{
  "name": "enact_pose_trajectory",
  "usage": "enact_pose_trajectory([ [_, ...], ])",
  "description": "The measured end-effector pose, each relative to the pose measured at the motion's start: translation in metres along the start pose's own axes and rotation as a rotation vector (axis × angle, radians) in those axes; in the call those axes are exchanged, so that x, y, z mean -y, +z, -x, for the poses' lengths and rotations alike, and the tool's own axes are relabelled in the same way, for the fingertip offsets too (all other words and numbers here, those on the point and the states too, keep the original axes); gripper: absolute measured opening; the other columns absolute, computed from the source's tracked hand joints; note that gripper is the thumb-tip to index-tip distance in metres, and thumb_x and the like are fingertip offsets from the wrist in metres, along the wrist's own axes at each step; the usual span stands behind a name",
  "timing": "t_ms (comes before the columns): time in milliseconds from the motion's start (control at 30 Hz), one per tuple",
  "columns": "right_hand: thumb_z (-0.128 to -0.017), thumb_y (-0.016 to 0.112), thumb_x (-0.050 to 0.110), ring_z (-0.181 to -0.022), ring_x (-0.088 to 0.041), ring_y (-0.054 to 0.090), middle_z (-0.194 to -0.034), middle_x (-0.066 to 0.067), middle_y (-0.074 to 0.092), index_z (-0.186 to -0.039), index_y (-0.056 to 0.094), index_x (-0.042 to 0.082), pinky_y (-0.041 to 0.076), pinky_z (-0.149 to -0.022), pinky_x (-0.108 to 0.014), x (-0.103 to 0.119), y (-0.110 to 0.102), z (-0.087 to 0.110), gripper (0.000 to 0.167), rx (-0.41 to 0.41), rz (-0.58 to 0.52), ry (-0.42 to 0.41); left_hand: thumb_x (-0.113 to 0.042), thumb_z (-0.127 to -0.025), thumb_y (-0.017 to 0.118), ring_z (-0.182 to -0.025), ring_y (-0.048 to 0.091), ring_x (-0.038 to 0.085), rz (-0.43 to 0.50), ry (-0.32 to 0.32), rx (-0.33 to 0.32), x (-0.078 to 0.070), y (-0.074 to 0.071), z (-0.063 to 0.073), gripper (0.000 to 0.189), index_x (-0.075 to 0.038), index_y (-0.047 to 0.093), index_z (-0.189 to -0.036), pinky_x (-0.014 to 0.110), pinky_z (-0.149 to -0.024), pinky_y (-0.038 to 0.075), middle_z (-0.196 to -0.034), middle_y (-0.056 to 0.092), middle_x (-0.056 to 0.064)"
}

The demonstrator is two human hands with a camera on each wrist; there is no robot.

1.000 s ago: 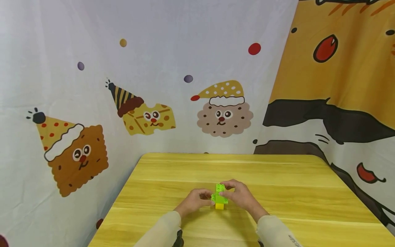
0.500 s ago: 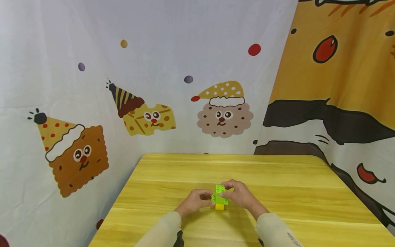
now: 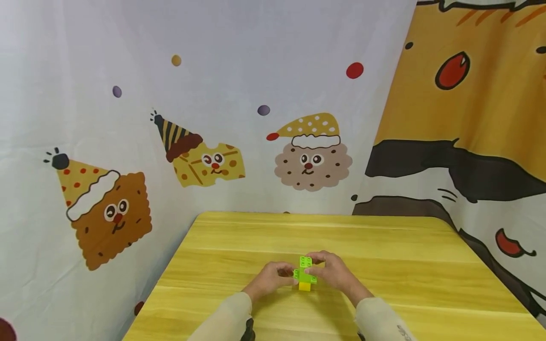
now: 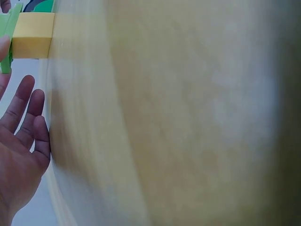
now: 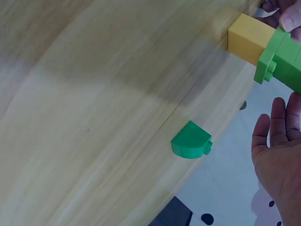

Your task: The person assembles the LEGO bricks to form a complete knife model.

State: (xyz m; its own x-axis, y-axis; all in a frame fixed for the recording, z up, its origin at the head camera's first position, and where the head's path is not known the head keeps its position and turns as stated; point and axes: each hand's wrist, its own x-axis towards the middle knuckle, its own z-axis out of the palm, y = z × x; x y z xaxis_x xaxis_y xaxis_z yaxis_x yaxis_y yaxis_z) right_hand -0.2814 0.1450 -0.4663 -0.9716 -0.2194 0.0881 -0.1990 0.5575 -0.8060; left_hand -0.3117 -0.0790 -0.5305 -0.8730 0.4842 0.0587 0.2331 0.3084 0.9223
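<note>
A small tower of toy building blocks stands on the table between the hands in the head view. Its base is a yellow block [image 3: 304, 286]; above it lies a flat light-green plate [image 5: 267, 59] that juts out both sides, with light-green bricks [image 3: 305, 262] stacked on top. My left hand [image 3: 269, 279] pinches the plate's left end, its thumb at the edge. From the right, my right hand [image 3: 334, 272] holds the upper green bricks between thumb and forefinger; its other fingers extend loosely in the right wrist view. Part of the tower is cut off in both wrist views.
A darker green rounded block [image 5: 191, 141] with a side stud lies apart on the wooden table [image 3: 362, 237], in the right wrist view. Behind the table's far edge hangs a cartoon-printed cloth [image 3: 239, 57].
</note>
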Motion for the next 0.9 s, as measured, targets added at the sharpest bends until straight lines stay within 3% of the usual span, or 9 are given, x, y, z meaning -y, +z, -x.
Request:
enact_pose_trajectory([
  [233, -0.088, 0.077, 0.025, -0.111, -0.028, 0.056, -0.116, -0.004, 0.063, -0.127, 0.067, 0.011, 0.053, -0.083, -0.045, -0.006, 0.006, 0.003, 0.043, -0.021, -0.114, 0.035, -0.025, -0.090, 0.076, -0.091, 0.060, 0.014, -0.017, -0.003, -0.004, 0.001, -0.001, -0.001, 0.027, -0.015, 0.072, -0.114, 0.033, -0.079, 0.050, -0.100, 0.066, -0.003],
  [500, -0.087, 0.079, 0.020, -0.110, -0.027, 0.056, -0.117, -0.009, 0.061, -0.133, 0.064, 0.014, 0.053, -0.083, -0.043, -0.009, 0.005, 0.005, 0.049, -0.051, -0.194, 0.086, -0.021, -0.090, 0.075, -0.092, 0.060, 0.017, -0.012, -0.012, -0.018, -0.004, 0.000, 0.000, 0.025, -0.016, 0.072, -0.114, 0.034, -0.079, 0.050, -0.100, 0.066, -0.001],
  [700, -0.087, 0.078, 0.022, -0.112, -0.027, 0.056, -0.123, -0.012, 0.061, -0.135, 0.061, 0.013, 0.050, -0.090, -0.044, -0.019, -0.011, 0.005, 0.052, -0.103, -0.215, 0.128, -0.014, -0.090, 0.075, -0.091, 0.059, 0.021, -0.028, -0.012, -0.049, 0.000, 0.003, -0.003, 0.027, -0.009, 0.071, -0.116, 0.033, -0.078, 0.049, -0.101, 0.067, 0.005],
  [900, -0.093, 0.072, 0.029, -0.117, -0.030, 0.055, -0.130, -0.016, 0.058, -0.141, 0.056, 0.010, 0.049, -0.093, -0.044, -0.032, -0.034, 0.010, 0.054, -0.145, -0.209, 0.146, -0.011, -0.090, 0.074, -0.090, 0.058, 0.024, -0.006, -0.010, -0.048, -0.021, 0.001, 0.007, 0.028, -0.004, 0.069, -0.117, 0.033, -0.077, 0.048, -0.100, 0.066, 0.009],
])
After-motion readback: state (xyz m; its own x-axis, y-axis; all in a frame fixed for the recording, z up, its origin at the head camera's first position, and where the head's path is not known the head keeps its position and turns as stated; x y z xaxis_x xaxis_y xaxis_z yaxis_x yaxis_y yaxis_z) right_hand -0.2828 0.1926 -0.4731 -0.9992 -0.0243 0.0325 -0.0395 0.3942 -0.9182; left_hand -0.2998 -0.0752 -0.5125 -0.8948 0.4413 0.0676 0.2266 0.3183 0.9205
